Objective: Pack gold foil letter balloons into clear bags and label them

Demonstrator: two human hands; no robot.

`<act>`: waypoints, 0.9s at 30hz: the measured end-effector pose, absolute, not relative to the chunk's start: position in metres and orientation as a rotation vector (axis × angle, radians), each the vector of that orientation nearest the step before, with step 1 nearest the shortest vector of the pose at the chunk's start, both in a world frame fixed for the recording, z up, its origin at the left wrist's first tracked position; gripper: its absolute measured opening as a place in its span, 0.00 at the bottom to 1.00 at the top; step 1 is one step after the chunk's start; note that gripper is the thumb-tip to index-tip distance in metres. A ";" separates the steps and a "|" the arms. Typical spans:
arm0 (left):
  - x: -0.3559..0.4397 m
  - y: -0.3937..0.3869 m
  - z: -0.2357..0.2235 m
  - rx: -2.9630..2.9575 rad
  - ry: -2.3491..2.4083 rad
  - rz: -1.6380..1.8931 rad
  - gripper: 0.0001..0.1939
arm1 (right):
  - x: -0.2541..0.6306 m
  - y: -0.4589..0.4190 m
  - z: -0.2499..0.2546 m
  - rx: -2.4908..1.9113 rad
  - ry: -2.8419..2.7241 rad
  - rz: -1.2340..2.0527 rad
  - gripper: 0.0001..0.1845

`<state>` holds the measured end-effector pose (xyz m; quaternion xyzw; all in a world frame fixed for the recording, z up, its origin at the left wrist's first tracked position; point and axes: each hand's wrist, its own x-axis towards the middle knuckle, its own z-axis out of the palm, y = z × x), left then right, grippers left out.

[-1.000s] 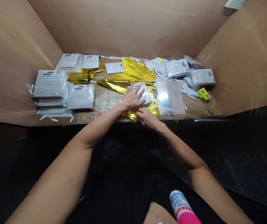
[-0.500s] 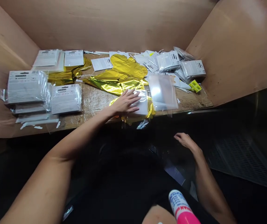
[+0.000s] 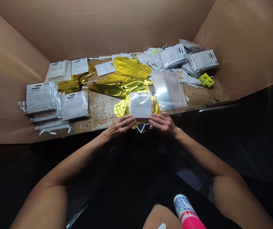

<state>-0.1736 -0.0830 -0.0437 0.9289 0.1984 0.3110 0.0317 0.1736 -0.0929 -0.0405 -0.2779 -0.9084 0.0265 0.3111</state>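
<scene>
White printed packet [image 3: 140, 105] lies face up over gold foil [image 3: 132, 70] at the counter's [image 3: 100, 106] front edge, left hand [image 3: 121, 125] and right hand [image 3: 163, 124] gripping its near corners; print runs left-right, long axis unclear.

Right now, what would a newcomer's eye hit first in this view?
Probably the crumpled gold foil, shining across the middle of the wooden work surface. Next, the plastic-wrapped packet at the front edge, between the left hand and right hand. Then the pink-and-white tube at the bottom, right of centre.
</scene>
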 end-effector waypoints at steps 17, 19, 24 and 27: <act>-0.125 -0.042 -0.007 1.236 1.612 0.834 0.18 | 0.100 -0.071 -0.012 -1.963 -1.796 0.219 0.11; -0.124 -0.039 0.000 1.041 1.472 0.837 0.26 | 0.097 -0.071 -0.011 -1.993 -1.730 0.245 0.11; -0.125 -0.036 0.013 0.985 1.068 0.881 0.30 | 0.110 -0.062 -0.004 -1.791 -1.465 0.307 0.26; -0.120 -0.026 0.011 0.987 0.935 1.023 0.34 | 0.118 -0.038 0.003 -1.508 -1.421 0.381 0.35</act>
